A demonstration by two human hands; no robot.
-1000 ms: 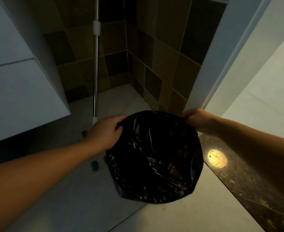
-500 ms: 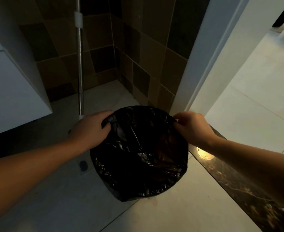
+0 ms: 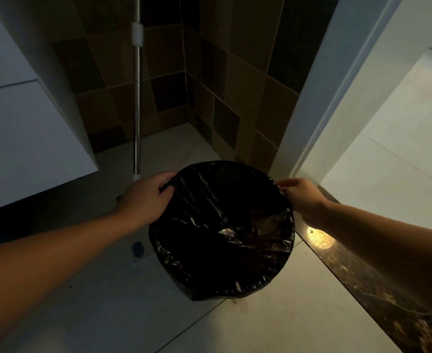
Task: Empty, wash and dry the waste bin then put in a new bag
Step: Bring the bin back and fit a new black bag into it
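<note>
A: Item one, the waste bin (image 3: 204,293)?
B: Round, dark, standing upright on the pale tiled floor (image 3: 273,324), in the corner by the tiled wall (image 3: 235,93). Only a strip of its side shows at the near edge, below the bag's overhang.

A: Item two, the bag (image 3: 222,225)?
B: Black, glossy, creased plastic. It lines the bin, its mouth stretched across the opening and folded out over the rim all the way round. A few folds catch the light near the right side.

A: Left hand (image 3: 146,200)?
B: At the far left edge of the rim. Fingers curled over the bag's edge, thumb on the plastic, gripping it.

A: Right hand (image 3: 301,197)?
B: At the far right edge of the rim, fingers bent onto the bag's edge and pinching it there. The two hands sit well apart, on opposite sides of the opening.

A: Surroundings?
B: A metal pole (image 3: 137,110) with a white collar stands upright behind the left hand, its foot hidden by that hand. A white cabinet (image 3: 26,128) hangs at the left. A white door frame (image 3: 324,98) rises at the right. A dark marble threshold (image 3: 388,296) runs along the floor under the right forearm, carrying a round bright reflection (image 3: 319,239). A small dark slot (image 3: 137,249) lies in the floor just left of the bin.
</note>
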